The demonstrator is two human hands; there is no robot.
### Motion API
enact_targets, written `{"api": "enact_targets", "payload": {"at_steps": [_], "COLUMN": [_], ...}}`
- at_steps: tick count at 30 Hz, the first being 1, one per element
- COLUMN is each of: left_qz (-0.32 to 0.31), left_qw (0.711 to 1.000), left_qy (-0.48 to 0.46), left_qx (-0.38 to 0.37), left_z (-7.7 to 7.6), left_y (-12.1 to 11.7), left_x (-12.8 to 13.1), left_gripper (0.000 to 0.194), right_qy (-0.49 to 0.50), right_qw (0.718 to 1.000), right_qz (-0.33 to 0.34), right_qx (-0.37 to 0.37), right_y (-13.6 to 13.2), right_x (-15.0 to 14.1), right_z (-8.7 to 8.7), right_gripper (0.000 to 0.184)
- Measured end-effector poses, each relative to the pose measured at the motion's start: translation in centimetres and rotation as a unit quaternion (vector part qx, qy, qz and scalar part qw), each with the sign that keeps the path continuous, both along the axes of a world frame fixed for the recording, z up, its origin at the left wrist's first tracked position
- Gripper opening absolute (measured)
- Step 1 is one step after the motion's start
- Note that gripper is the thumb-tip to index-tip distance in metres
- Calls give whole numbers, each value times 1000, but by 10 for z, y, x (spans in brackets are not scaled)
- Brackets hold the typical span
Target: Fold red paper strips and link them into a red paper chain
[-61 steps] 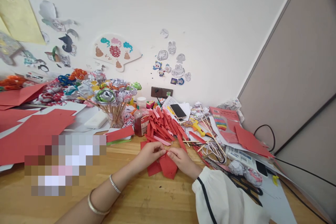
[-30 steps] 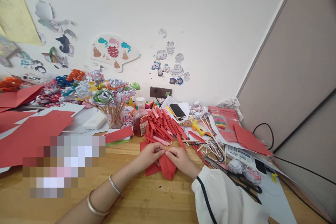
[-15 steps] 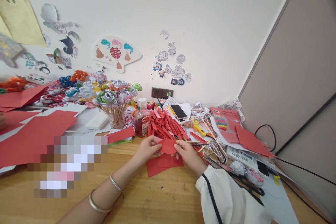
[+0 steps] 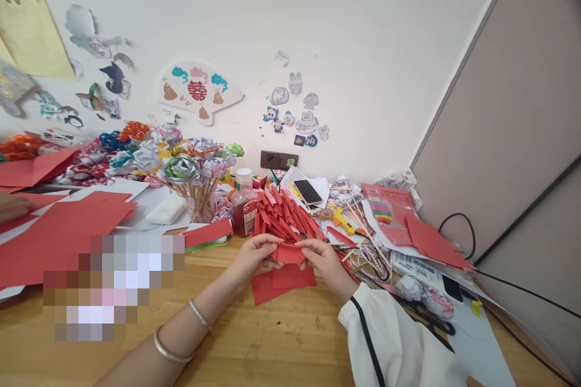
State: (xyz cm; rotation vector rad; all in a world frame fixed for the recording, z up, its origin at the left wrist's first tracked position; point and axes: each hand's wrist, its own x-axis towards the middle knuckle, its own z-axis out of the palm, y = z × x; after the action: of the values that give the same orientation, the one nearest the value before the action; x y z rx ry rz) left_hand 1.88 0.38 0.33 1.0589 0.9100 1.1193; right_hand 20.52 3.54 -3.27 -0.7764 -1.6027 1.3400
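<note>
Between my hands is a small piece of red paper (image 4: 290, 253), its upper edge bent over. My left hand (image 4: 258, 257) pinches its left end with thumb and fingers. The right end is gripped by my right hand (image 4: 323, 259) in the same way. Just below, flat on the wooden table (image 4: 290, 338), lie red paper sheets (image 4: 285, 281) that overlap. A heap of folded red paper strips (image 4: 285, 214) rises right behind my hands.
Left of the heap stand a bottle of red liquid (image 4: 244, 205) and a cup of paper flowers (image 4: 200, 202). A phone (image 4: 308, 191), yellow glue gun (image 4: 342, 221) and bead strings (image 4: 370, 263) lie to the right. Another person's hand (image 4: 13, 207) rests at far left, near large red sheets (image 4: 68, 236).
The red paper's upper edge has been bent over between my fingers, so it looks narrower. Another person's hand has come further into view at the left.
</note>
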Motion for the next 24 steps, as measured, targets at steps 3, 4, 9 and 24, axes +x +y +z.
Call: {"api": "enact_targets", "payload": {"at_steps": [3, 4, 9, 24], "left_qz": [-23, -29, -10, 11], "left_qw": [1000, 1000, 998, 952], "left_qy": [-6, -4, 57, 263], "left_qx": [1, 3, 19, 155], "left_z": [1, 1, -4, -6], "left_y": [-1, -1, 2, -3], "left_x": [0, 0, 2, 11], "left_gripper": [27, 27, 29, 18], "right_qy": [-20, -26, -60, -183], "right_qw": [1000, 999, 996, 972], "right_qz": [-19, -23, -32, -25], "right_qx": [13, 19, 59, 145], "right_y": [2, 3, 1, -8], "right_x": [1, 1, 2, -6], "right_z": [-3, -4, -3, 4], "right_gripper": [23, 24, 25, 22]}}
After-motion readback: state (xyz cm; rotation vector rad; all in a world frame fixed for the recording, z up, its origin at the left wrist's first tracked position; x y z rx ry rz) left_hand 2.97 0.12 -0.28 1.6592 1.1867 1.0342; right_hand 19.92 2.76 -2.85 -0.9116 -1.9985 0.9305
